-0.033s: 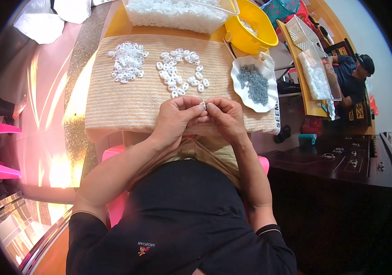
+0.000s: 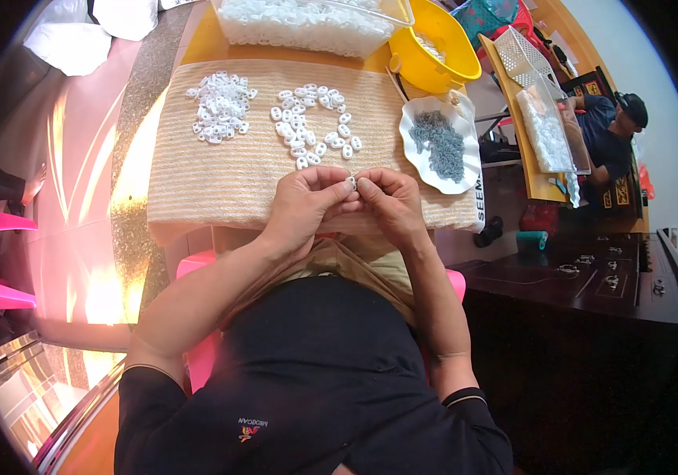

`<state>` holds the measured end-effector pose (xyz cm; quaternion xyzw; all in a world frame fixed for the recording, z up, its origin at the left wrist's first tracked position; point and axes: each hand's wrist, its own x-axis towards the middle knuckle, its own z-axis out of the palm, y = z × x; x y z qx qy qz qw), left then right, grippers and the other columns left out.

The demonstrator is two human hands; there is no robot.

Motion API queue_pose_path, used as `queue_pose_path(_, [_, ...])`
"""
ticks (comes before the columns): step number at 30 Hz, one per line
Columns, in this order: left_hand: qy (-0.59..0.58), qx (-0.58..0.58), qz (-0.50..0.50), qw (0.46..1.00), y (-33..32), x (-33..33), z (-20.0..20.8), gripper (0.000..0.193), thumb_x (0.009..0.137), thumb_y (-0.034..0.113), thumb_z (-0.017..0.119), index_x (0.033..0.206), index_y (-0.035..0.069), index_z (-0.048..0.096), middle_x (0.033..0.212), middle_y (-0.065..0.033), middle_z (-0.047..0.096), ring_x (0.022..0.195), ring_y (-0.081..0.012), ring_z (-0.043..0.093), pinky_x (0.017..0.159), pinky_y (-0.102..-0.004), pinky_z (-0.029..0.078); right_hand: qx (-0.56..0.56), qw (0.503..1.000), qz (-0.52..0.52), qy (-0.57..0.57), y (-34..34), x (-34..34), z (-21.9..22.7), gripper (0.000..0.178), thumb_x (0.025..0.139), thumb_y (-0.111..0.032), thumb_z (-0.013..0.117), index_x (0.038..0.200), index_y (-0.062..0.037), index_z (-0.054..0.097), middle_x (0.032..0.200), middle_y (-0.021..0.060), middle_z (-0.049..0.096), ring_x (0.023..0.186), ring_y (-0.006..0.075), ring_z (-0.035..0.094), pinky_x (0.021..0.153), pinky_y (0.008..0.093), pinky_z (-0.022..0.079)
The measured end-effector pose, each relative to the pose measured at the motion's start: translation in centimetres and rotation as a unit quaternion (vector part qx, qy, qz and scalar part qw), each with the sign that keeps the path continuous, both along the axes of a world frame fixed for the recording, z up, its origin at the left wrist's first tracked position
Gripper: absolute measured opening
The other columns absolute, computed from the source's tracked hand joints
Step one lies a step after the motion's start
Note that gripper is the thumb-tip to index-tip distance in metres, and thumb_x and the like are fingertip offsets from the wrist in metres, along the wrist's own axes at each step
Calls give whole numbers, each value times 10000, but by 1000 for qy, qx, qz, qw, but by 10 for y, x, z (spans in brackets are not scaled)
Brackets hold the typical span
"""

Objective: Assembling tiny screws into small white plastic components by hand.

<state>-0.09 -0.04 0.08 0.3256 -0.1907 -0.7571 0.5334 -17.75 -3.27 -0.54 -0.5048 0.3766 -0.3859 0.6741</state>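
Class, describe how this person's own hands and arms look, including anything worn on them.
The left hand and right hand are bare, without gloves; no watch shows. Both forearms are uncovered. The short left sleeve and right sleeve are black, each with a thin tan stripe near its edge.

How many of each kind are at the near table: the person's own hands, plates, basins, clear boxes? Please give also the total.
Own hands: 2, left hand and right hand
White wavy-edged plate: 1
Yellow basin: 1
Clear box: 1
Total: 5
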Motion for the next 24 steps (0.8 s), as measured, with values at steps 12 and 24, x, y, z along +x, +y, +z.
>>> queue_pose_path(12, [-4, 4, 9, 1000, 1, 0, 3, 143, 875, 25, 627, 1002, -23, 584, 884, -88, 642, 770, -146, 656, 728, -244, 570, -17, 999, -20, 30, 3, 5, 8, 166, 924, -111, 593, 1004, 27, 641, 882, 39, 665, 767, 76, 612, 688, 212, 514])
queue_pose_path(24, [14, 9, 38, 999, 0, 1, 3, 123, 876, 25, 618, 980, -32, 585, 852, -84, 628, 756, -145, 639, 722, -257, 569, -384, 833, -59, 394, -43, 7, 30, 194, 854, -47, 610, 1035, 15, 643, 851, 134, 661, 707, 178, 625, 639, 279, 492])
